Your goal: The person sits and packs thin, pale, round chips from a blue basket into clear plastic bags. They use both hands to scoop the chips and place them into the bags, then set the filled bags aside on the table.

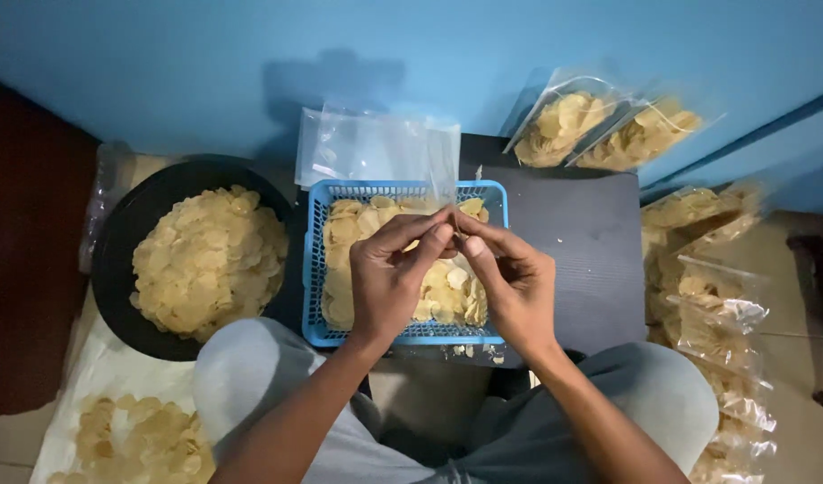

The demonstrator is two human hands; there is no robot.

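Two hands meet over a blue plastic basket [316, 269] of pale yellow chips. The left hand [389, 282] and the right hand [515, 287] both pinch, with narrowed fingertips, the lower edge of a clear plastic bag [440, 166] that stands up from between them; the bag looks empty, though its thin film is hard to read against the blue wall [205, 54]. Behind the basket lies a flat stack of more clear bags [358, 148]. The basket sits on a dark ribbed surface [582, 260]. To its left, a round black bowl [129, 224] is heaped with the same chips. At the lower left, more chips lie in a clear sack [125, 439] on the floor. Two filled transparent bags [609, 130] lean against the wall at the upper right, and a pile of other filled bags [716, 314] runs down the right edge. The person's grey-clad knees [250, 367] frame the bottom.
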